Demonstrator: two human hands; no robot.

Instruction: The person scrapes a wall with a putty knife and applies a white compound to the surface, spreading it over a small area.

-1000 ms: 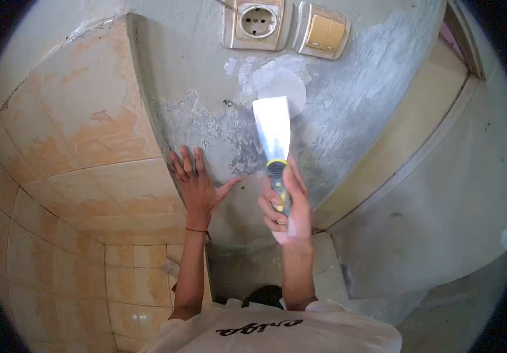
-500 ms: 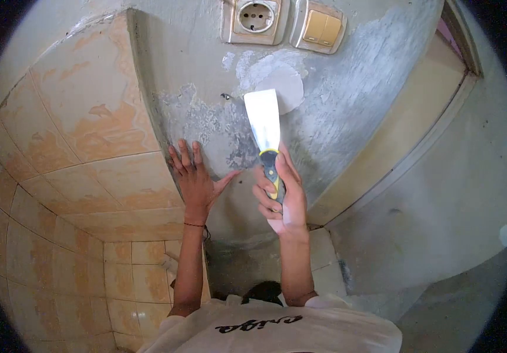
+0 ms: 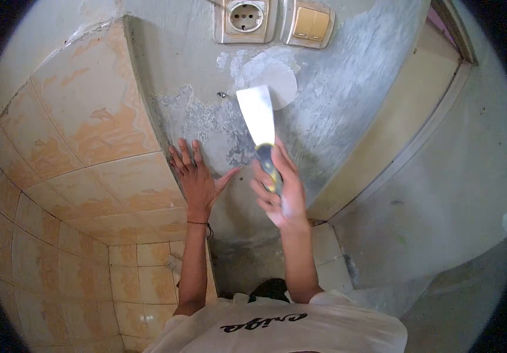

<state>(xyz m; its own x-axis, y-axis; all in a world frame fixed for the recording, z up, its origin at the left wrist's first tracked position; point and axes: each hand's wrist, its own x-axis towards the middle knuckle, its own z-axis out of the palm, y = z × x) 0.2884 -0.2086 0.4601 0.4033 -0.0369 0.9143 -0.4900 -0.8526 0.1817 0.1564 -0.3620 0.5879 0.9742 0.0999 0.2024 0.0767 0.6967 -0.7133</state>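
Note:
My right hand (image 3: 284, 185) is closed around the dark grey and yellow handle of a putty knife (image 3: 257, 115). Its broad, shiny blade points up the wall, with the tip overlapping the lower left of a round pale patch (image 3: 281, 85). White smears of filler (image 3: 252, 66) surround that patch on the grey wall (image 3: 324, 112). My left hand (image 3: 197, 182) lies against the wall with fingers spread and thumb out, beside the edge of the tiling. Between the two hands the paint is flaked and mottled dark.
Above the patch are a wall socket (image 3: 246, 17) and a double light switch (image 3: 310, 25). Orange-patterned tiles (image 3: 100, 100) cover the wall on the left. A door frame (image 3: 436, 112) runs along the right. A small dark hole (image 3: 222, 95) marks the wall left of the blade.
The putty knife and my right hand have shifted slightly left, and the blade leans a little more to the left. My left hand stays in place on the wall. The view has moved slightly.

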